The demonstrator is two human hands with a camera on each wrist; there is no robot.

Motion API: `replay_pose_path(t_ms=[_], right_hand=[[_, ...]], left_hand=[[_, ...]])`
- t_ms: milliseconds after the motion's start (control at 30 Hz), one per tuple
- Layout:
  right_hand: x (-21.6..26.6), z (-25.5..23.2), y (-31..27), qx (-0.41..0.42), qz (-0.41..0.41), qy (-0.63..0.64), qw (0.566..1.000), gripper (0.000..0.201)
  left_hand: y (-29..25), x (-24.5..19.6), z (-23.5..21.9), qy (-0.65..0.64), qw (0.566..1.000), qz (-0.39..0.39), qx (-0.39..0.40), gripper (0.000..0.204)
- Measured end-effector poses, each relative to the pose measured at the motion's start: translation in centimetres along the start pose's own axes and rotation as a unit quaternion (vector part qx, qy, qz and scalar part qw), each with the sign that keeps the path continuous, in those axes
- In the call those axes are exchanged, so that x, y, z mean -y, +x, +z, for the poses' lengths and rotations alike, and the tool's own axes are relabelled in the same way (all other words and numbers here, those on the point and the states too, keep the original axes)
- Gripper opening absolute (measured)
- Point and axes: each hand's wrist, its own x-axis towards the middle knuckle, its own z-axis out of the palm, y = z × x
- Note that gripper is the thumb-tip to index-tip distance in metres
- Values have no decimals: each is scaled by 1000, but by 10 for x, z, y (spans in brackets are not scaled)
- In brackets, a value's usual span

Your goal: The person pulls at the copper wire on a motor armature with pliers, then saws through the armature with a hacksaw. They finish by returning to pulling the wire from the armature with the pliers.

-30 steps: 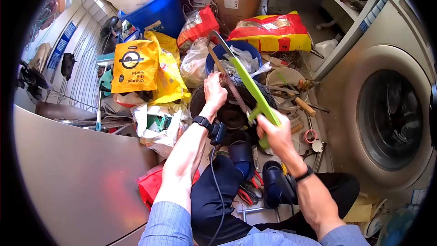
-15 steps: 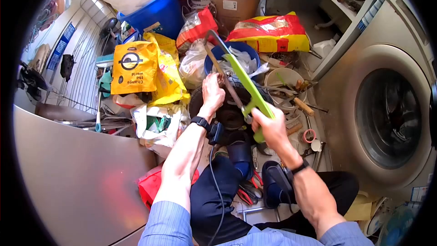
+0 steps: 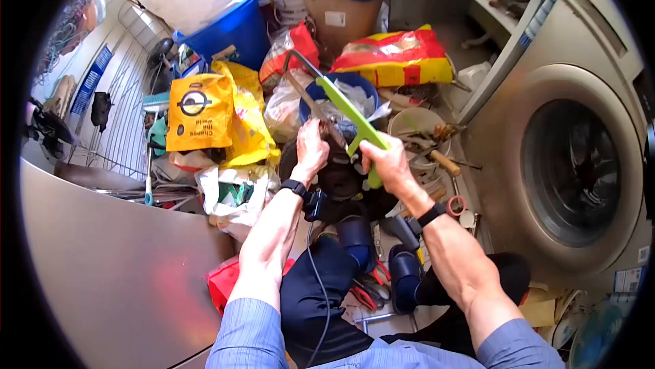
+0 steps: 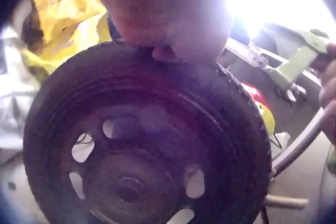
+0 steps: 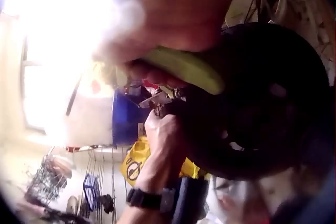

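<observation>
In the head view my right hand [image 3: 387,164] grips the handle of a green-framed hacksaw [image 3: 344,104]. The saw slants up to the left, its thin blade [image 3: 305,93] running just past my left hand [image 3: 312,151]. That left hand is curled at the top of an upright black wheel [image 4: 47,124], knuckles up. Beside its fingers a small brown piece [image 5: 159,109] shows by the blade in the right wrist view; I cannot tell what it is. Slotted holes ring the wheel's hub [image 4: 128,190]. In the right wrist view my fingers wrap the green handle [image 5: 184,69].
A blue bucket [image 3: 361,86] with plastic bags stands behind the wheel. Yellow bags [image 3: 198,113] lie to the left, a red-and-yellow sack [image 3: 396,58] at the back. A front-loading washing machine [image 3: 508,157] stands right. Red-handled pliers [image 3: 368,294] lie between the slippered feet.
My right hand and the hacksaw have moved forward and to the left, away from my body. The left hand stays at the wheel's top. The head view has shifted slightly.
</observation>
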Motion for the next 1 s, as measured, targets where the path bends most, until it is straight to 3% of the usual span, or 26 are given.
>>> replay_pose_path(t_ms=[100,167,267,333,400,433,500,567,633,700,800,833,900,1000], right_hand=[[27,-7,-23,-4,21,56,998,14],[53,-41,-40,-9,11,15,1000,13],[98,-113,-61,14,-34,-112,993,14],[126,-147,-77,17,-48,-181,982,16],[144,-167,-97,4,-37,-271,962,19],[147,-178,-105,1,-46,-268,962,19],[143,-189,-113,-5,-110,-351,930,28],[138,-191,-118,-13,-125,-354,927,36],[121,-190,-109,10,-224,-378,898,36],[96,-188,-84,16,-257,-388,885,37],[85,-168,-53,66,-295,-572,763,21],[81,-161,-38,71,-292,-567,767,21],[64,-151,-5,139,-361,-660,644,12],[28,-136,51,125,-356,-718,585,11]], left_hand=[[1,15,4,7,1000,-16,-4,39],[3,-11,-13,6,995,-96,37,39],[7,-3,-22,13,993,-115,22,33],[15,3,-41,18,999,-51,4,25],[13,-31,-75,-144,974,-170,26,20],[9,-47,-92,-224,944,-239,40,20],[-4,-69,-125,-308,914,-260,48,36],[-22,-81,-151,-360,893,-264,53,47],[-46,-114,-179,-421,866,-267,39,47],[-66,-126,-200,-441,854,-273,50,41],[-101,-169,-228,-504,812,-291,44,35],[-112,-179,-232,-519,804,-286,44,35],[-126,-193,-235,-531,800,-274,55,35],[-129,-212,-217,-548,790,-272,46,34]])
